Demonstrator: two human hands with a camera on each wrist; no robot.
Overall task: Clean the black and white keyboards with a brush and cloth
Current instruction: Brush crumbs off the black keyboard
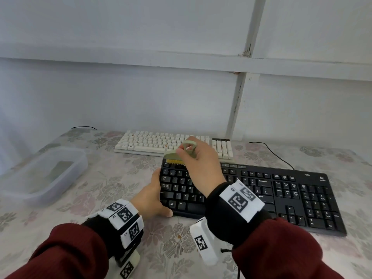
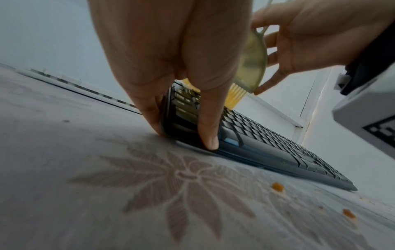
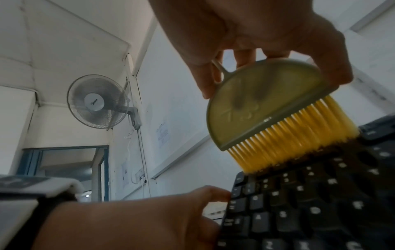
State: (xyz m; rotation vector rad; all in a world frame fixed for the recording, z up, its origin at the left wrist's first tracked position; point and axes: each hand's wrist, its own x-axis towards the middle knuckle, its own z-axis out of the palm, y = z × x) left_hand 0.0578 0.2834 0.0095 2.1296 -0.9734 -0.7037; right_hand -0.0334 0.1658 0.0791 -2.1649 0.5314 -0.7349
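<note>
Head view: floral tablecloth (image 1: pixel 100 178), white panelled wall (image 1: pixel 141 93) behind.

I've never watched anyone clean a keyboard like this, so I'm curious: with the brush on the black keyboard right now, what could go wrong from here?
1. The brush bristles sit on the black keyboard's top-left keys; sweeping away from the person could flick debris toward the white keyboard just behind.
2. Orange crumbs already lie on the tablecloth; more may scatter there.
3. The left hand steadies only the left end, so the far end might pivot.
</note>
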